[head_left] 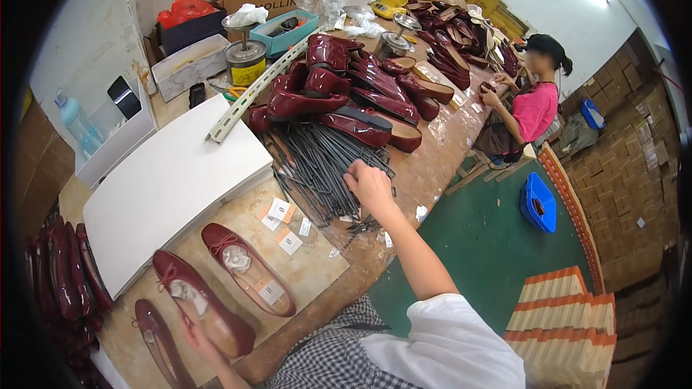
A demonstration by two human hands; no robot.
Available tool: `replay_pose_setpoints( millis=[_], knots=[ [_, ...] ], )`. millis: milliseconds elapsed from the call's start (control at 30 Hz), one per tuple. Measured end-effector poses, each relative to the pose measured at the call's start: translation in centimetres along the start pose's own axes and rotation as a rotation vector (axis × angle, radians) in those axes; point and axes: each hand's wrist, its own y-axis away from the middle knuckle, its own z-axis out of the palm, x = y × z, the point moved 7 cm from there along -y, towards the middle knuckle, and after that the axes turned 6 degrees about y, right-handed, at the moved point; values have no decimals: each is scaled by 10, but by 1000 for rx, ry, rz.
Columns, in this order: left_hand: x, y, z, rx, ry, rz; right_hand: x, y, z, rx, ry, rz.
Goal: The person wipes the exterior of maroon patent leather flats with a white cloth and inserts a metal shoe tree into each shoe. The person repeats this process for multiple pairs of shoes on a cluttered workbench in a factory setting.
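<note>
My left hand point(200, 338) is wrapped round the side of a burgundy ballet flat point(191, 289) with a bow and crumpled white paper inside. A second ballet flat point(249, 271) lies to its right on the board, and another burgundy flat point(163, 342) lies to its left. At the right edge of a heap of thin dark grey rods point(317, 166), my right hand point(371, 184) has its fingers bent together, tips at the rods. Whether one is pinched there is hidden. Small white and orange labels point(280, 209) lie between the rods and the flats.
Glossy burgundy shoes point(324, 94) are heaped behind the rods. A white stack of sheets point(173, 180) stands at left, with a slotted metal bar point(252, 97) across its corner. Metal dispenser cans point(245, 57) stand behind. A co-worker point(537, 108) sits at the far right.
</note>
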Motion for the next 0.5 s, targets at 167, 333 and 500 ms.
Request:
replay_pose_setpoints(
  millis=[167,333,500],
  knots=[
    [-11,20,35,-166,628,-579,-36,0,-32,90,123,-22],
    [-53,12,30,-228,498,-629,-94,38,-28,-441,-752,58],
    [-35,4,24,-110,356,-325,-229,132,-30,-1051,-762,-301]
  ],
)
